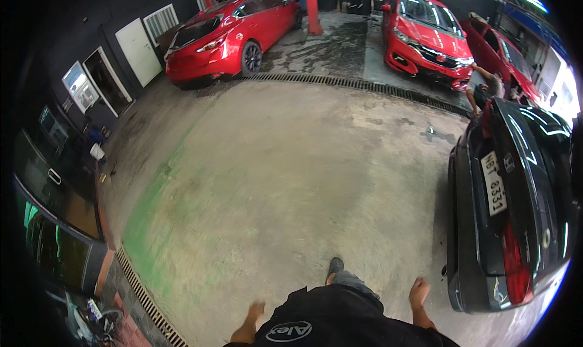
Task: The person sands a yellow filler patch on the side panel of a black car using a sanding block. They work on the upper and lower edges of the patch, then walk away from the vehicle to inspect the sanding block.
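Observation:
My left hand (256, 310) hangs beside my body at the lower edge, smeared by motion, so its fingers cannot be made out. On the other side, my right hand (419, 291) is lowered with its fingers curled closed, and nothing shows in it. Neither hand touches anything. Nearest to the right hand, though apart from it, stands a dark car (470, 225) with its rear toward me. Between my hands one dark shoe (335, 265) steps forward on the concrete floor (273, 183).
A red hatchback (200, 52) stands at the far left and a red car (425, 37) at the far right, with another red car (501, 49) beside it. A person (489, 86) crouches there. A drain grate (340, 83) crosses the floor; another grate (143, 289) runs along the left. A red post (312, 10) stands behind.

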Available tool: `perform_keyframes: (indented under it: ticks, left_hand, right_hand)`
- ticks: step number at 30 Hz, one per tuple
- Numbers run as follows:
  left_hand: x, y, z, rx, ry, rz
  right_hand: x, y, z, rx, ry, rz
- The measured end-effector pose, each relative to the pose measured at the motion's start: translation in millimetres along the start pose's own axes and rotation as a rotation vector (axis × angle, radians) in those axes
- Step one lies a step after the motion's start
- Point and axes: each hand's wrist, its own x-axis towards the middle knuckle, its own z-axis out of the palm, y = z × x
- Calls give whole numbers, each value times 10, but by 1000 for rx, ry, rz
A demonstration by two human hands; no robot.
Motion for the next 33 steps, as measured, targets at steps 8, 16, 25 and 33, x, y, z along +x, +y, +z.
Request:
perform_keyframes:
  ticks: [8,16,25,33]
  left_hand:
    - [-647,895,637,-519,-147,-362]
    - [423,902,-294,78,494,246]
    - [1826,1688,-2371,-663,501,15]
    - [2356,1384,-2774,-623,459,-34]
  right_hand:
    - [851,981,746,-991,-1328,-249]
    - [2172,-2028,2452,362,-971,241]
    - [2985,-3827,3344,332,-665,-930]
    - [3343,-3359,3398,-280,-1080,-457]
